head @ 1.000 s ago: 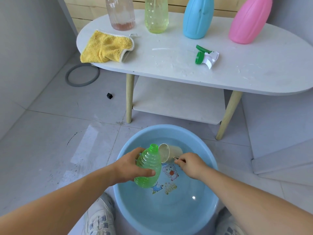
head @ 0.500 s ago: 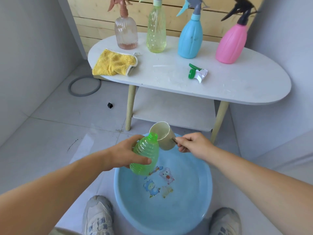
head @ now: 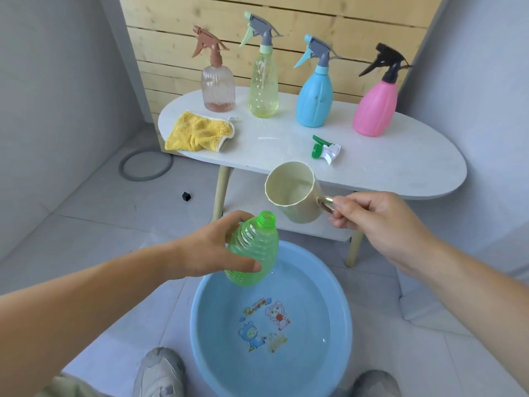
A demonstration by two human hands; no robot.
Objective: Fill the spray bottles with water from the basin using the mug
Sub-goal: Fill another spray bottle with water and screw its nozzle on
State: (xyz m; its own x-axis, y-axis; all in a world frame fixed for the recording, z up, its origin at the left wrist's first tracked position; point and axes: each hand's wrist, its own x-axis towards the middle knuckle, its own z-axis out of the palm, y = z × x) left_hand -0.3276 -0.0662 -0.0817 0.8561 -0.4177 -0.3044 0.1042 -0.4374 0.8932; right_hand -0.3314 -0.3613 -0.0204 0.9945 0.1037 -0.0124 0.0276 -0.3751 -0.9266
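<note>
Water in the blue basin (head: 200, 316) is clear enough to show the cartoon stickers on its bottom, though the basin's near rim is cut off by the lower edge of the view. Above its far rim the left hand (head: 209, 253) holds the green ribbed bottle (head: 253, 253), fingers wrapped round its body and thumb across the front; the bottle is uncapped and leans to the right, its base hanging over the water. The right hand (head: 372, 222) pinches the handle of the cream mug (head: 292, 193), fingers closed on it and hiding most of the handle. The mug tilts with its mouth toward the camera, just above and to the right of the bottle's neck, not touching it; how much water it holds is hard to make out. On the white oval table (head: 400, 173) behind stand four spray bottles, beside a yellow cloth (head: 197, 131) and a loose green-and-white trigger head (head: 325, 149). Two shoes are partly cropped at the bottom.
</note>
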